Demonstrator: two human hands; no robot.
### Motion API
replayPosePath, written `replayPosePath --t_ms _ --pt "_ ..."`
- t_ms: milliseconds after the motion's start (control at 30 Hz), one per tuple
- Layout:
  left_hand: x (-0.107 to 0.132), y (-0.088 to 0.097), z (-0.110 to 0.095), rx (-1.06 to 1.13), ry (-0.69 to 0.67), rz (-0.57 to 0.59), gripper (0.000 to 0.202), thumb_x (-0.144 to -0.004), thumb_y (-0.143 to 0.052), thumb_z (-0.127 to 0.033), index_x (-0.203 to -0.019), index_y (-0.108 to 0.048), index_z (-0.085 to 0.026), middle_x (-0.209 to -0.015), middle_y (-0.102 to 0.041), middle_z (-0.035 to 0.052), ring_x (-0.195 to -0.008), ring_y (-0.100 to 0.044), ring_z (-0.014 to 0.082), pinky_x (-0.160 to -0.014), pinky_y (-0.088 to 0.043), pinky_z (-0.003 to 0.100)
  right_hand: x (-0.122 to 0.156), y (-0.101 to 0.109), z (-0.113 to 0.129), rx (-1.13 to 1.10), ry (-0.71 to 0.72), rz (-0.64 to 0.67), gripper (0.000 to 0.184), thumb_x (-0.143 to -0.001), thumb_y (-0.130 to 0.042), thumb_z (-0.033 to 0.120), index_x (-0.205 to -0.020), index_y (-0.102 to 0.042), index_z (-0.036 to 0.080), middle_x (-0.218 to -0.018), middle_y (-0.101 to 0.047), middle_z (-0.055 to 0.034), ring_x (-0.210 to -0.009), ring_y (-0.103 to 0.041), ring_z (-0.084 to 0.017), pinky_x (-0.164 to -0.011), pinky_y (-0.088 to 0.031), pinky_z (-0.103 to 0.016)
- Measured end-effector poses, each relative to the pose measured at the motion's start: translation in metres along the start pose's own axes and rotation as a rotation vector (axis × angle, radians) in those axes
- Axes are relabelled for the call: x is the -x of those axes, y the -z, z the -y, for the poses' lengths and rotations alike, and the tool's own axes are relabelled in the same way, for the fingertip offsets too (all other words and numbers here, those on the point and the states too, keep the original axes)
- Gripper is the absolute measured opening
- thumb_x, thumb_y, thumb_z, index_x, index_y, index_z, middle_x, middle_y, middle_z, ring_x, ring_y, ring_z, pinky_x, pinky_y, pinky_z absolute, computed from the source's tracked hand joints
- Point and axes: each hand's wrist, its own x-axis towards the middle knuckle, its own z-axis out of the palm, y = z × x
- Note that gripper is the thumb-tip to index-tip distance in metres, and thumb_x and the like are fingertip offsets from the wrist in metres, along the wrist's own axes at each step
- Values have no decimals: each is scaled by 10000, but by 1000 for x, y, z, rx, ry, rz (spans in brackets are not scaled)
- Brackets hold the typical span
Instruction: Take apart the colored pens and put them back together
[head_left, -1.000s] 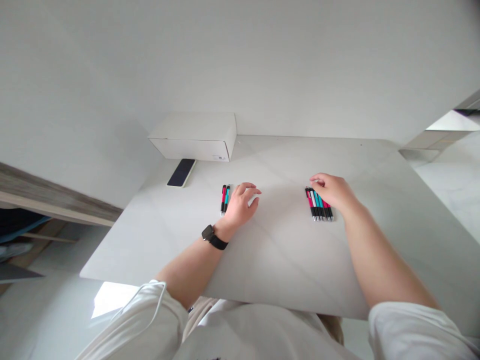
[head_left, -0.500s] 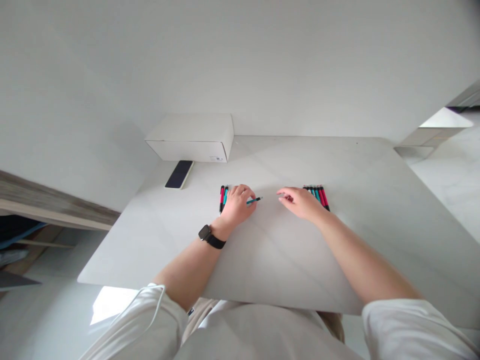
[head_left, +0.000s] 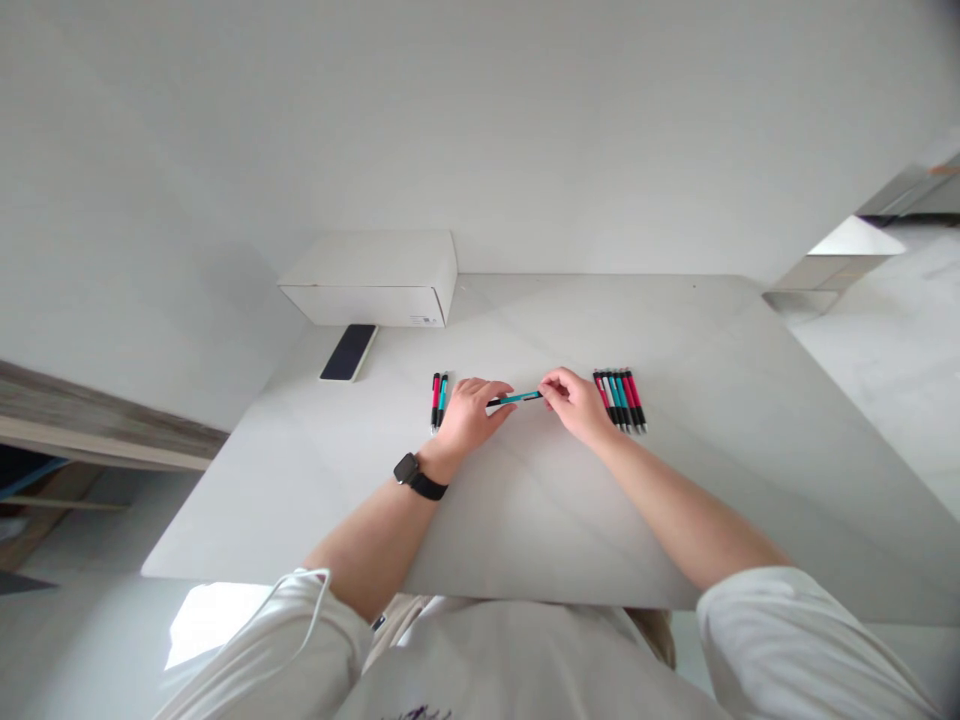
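Observation:
A teal pen with black ends (head_left: 520, 398) lies almost level between my hands, over the middle of the table. My left hand (head_left: 472, 412), with a black watch at its wrist, has the pen's left part between thumb and fingers; the very end is hidden. The fingertips of my right hand (head_left: 573, 402) pinch the pen's right end. Left of my left hand, a red pen (head_left: 435, 400) and another teal pen (head_left: 443, 398) lie side by side. By my right hand lies a row of several red, teal and white pens (head_left: 621, 398), partly covered by that hand.
On the white table (head_left: 525, 520), a white box (head_left: 367, 300) stands against the wall at the back left. A dark-screened phone (head_left: 349, 352) lies in front of it. The wall rises along the table's back edge.
My right hand has moved left and taken the teal pen's right end. More of that pen now shows out of my left hand. The view has shifted slightly.

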Motion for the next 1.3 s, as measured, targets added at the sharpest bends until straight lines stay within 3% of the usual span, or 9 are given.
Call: replayPosePath --t_ms 167,333,467,567,700,867,1300 --pt "-2 1 7 69 57 -22 149 -963 -685 -346 -1077 -723 -258 -999 -772 41 -963 -704 235 -929 -537 415 -8 2 -9 -77 -49 -69 331 -931 -618 602 -975 -658 276 -815 -691 -16 -718 -680 -205 -732 -579 -350" --pt "-1 -2 9 163 124 -88 118 -937 -716 -320 -1031 -732 -250 -1004 -766 40 -962 -709 224 -906 -571 398 -10 -6 -8 -250 -193 -11 424 -889 -655 654 -1140 -615 314 -966 -696 -11 -715 -682 -177 -572 -583 -292" --pt "0 -2 10 205 120 -106 132 -933 -723 -349 -1017 -739 -249 -1000 -764 51 -971 -721 229 -911 -588 410 1 -16 -4 -395 -301 34 439 -881 -647 697 -1038 -606 289 -819 -670 13 -621 -641 -150 -487 -543 -247" --pt "1 -4 9 244 100 -96 162 -933 -728 -355 -1048 -733 -242 -1028 -762 60 -984 -726 223 -929 -592 408 8 -23 -4 -488 -341 -12 443 -864 -672 691 -943 -604 261 -749 -650 16 -568 -603 -133 -469 -520 -236" --pt "1 -7 11 290 132 -84 249 -940 -723 -344 -1163 -697 -238 -1079 -758 70 -1012 -730 213 -953 -589 396 7 -23 -8 -502 -316 -93 404 -844 -724 630 -936 -620 251 -769 -668 3 -578 -599 -131 -472 -507 -234" --pt "1 -10 15 312 157 -66 218 -951 -703 -352 -1131 -696 -229 -1060 -760 61 -987 -732 202 -934 -591 377 7 -22 -11 -553 -269 -158 403 -841 -722 631 -958 -611 262 -782 -664 7 -619 -608 -135 -507 -512 -236" --pt "0 -9 14 328 155 -70 160 -946 -704 -350 -1048 -734 -230 -1010 -768 50 -952 -719 205 -907 -576 377 8 -22 -13 -612 -318 -127 432 -847 -705 671 -912 -604 256 -728 -626 14 -539 -531 -120 -441 -410 -228"
